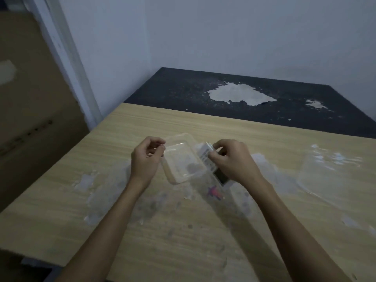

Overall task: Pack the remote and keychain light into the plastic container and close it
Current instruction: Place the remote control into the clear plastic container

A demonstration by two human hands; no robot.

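Observation:
A clear plastic container (181,169) lies open on the wooden table (183,241), and the tray half I can see holds nothing. My left hand (146,159) pinches its left rim with thumb and forefinger. My right hand (232,161) grips a white remote (205,157) with a dark display (220,177). The remote is held slanted along the tray's right edge. Just below the remote sits a small pink and purple object (213,192), blurred behind clear plastic; it may be the keychain light.
A second clear plastic piece (329,174) rests on the table to the right. Pale smears mark the tabletop. A dark surface with peeled patches (240,94) adjoins the table's far edge, against the white wall. The table's left edge drops off beside a door frame.

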